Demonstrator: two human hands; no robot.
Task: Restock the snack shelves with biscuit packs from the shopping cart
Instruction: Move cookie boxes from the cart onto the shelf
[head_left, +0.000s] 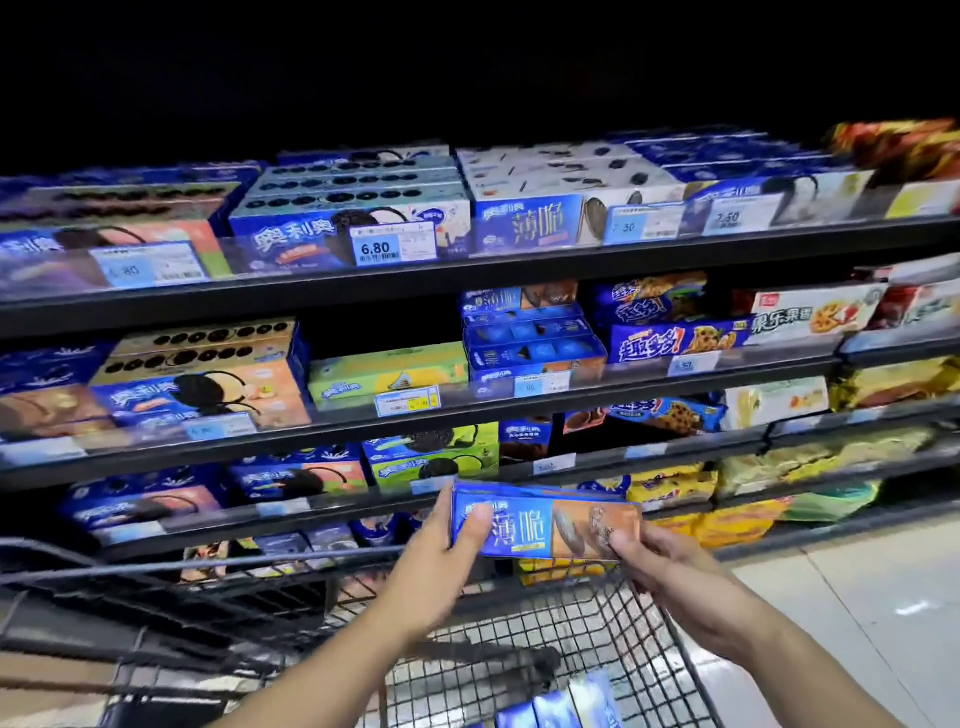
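Biscuit pack (545, 525), blue and orange: held level above the shopping cart (587, 618), long axis left to right along the shelves (467, 270), ends gripped by the left hand (447, 540) and right hand (654, 561); seemingly similar blue packs (558, 709), blurred, are left in the cart.

The flat blue-and-orange cardboard biscuit box (545, 525) looked smooth and faintly glossy; the black wire-mesh metal shopping cart (613, 618) was matt; the dark metal shelves (467, 275) carried clear glossy plastic front strips (291, 257) bearing paper price labels (392, 244); the pale tiled floor (857, 597) shone.
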